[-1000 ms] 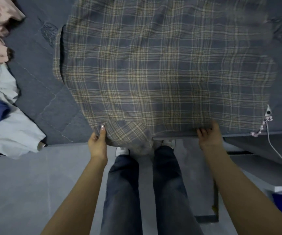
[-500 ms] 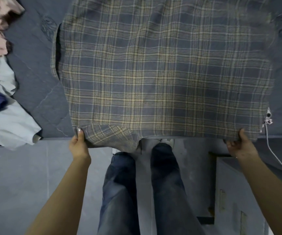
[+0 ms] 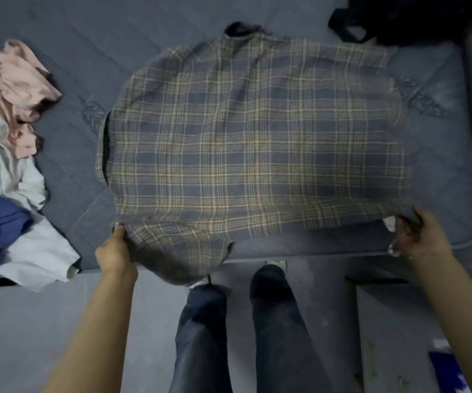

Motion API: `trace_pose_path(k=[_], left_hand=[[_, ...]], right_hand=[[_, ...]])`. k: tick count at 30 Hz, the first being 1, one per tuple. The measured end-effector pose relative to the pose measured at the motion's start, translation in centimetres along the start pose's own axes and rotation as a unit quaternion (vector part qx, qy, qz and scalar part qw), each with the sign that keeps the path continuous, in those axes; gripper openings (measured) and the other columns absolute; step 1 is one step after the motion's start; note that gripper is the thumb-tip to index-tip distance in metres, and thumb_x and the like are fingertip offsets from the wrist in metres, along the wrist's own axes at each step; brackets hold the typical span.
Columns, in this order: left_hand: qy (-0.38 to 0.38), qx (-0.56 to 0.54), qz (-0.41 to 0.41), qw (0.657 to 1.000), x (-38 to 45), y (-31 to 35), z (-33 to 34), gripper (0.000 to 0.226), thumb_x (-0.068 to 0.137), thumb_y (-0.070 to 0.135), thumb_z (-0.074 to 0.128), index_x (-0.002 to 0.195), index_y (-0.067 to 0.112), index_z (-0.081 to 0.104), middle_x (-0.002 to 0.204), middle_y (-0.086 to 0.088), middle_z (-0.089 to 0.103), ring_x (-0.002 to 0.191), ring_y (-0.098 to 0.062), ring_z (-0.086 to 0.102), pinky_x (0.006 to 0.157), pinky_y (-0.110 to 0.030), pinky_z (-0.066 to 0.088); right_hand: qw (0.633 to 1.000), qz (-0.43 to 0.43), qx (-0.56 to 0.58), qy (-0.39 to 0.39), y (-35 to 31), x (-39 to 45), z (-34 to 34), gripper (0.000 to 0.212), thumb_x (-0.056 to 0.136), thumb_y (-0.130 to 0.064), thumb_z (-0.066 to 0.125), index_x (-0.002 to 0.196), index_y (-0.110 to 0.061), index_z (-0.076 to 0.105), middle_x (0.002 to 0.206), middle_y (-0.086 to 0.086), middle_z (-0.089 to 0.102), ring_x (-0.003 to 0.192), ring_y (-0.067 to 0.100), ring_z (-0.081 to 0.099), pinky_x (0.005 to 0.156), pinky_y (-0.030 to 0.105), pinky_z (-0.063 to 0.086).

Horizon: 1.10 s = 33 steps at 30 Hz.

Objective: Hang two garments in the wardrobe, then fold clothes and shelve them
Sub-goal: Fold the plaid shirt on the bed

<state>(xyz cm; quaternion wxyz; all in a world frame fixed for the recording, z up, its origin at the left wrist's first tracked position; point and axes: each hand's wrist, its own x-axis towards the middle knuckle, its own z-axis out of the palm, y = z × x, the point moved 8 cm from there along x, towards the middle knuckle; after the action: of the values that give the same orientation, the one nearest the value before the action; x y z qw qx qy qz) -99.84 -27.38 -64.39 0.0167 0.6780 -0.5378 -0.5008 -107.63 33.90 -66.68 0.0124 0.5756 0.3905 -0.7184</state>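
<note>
My left hand (image 3: pixel 115 251) and right hand (image 3: pixel 419 236) pinch the plaid shirt's (image 3: pixel 257 143) near hem corners, fingers curled round cloth; beyond them it lies spread over the bed (image 3: pixel 73 154).

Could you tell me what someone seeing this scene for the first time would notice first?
The eye goes first to the large plaid shirt spread over the middle of the dark bed, its near corners pinched by the left hand and the right hand. Next comes the pile of clothes, pink, pale and blue, heaped at the bed's left edge.
</note>
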Motion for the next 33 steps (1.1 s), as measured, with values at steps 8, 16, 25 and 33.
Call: trace_pose_path(k=[8, 16, 25, 33], left_hand=[[-0.126, -0.057, -0.041, 0.99, -0.1, 8.1, 9.1, 0.033, 0.105, 0.028, 0.038, 0.129, 0.014, 0.055, 0.123, -0.003, 0.063, 0.111, -0.018, 0.062, 0.095, -0.03, 0.05], [-0.212, -0.167, -0.107, 0.957, 1.1, 6.2, 16.4, 0.029, 0.107, 0.029, 0.03, 0.097, 0.023, 0.056, 0.092, 0.006, 0.054, 0.086, -0.01, 0.057, 0.089, -0.022, 0.048], [-0.121, 0.214, 0.123, 0.961, -0.1, 2.8, 14.1, 0.053, 0.088, 0.025, 0.071, 0.132, 0.007, 0.047, 0.131, -0.012, 0.056, 0.123, -0.03, 0.052, 0.106, -0.046, 0.041], [0.0, 0.289, 0.04, 0.956, 2.5, -4.9, 5.3, 0.034, 0.093, 0.032, 0.063, 0.105, 0.0, 0.062, 0.11, -0.021, 0.061, 0.106, -0.035, 0.057, 0.096, -0.048, 0.045]], right_hand=[[0.996, 0.09, -0.01, -0.001, -3.9, 2.6, 8.8, 0.021, 0.1, -0.021, 0.05, 0.089, -0.006, 0.059, 0.076, 0.002, 0.07, 0.063, 0.011, 0.069, 0.061, 0.017, 0.056], [0.995, 0.075, -0.061, -0.035, -1.6, 7.6, 11.9, 0.024, 0.103, -0.025, 0.042, 0.089, -0.01, 0.054, 0.135, 0.009, 0.054, 0.127, 0.021, 0.051, 0.094, 0.03, 0.05], [0.895, -0.159, -0.389, -0.152, 3.8, 0.0, 13.7, 0.031, 0.099, -0.011, 0.052, 0.13, -0.005, 0.057, 0.129, 0.007, 0.059, 0.118, 0.016, 0.054, 0.107, 0.03, 0.041], [0.77, -0.137, -0.544, -0.304, 15.8, -4.3, 19.4, 0.03, 0.097, -0.007, 0.053, 0.126, -0.009, 0.06, 0.117, 0.002, 0.061, 0.1, 0.01, 0.056, 0.072, -0.002, 0.04]])
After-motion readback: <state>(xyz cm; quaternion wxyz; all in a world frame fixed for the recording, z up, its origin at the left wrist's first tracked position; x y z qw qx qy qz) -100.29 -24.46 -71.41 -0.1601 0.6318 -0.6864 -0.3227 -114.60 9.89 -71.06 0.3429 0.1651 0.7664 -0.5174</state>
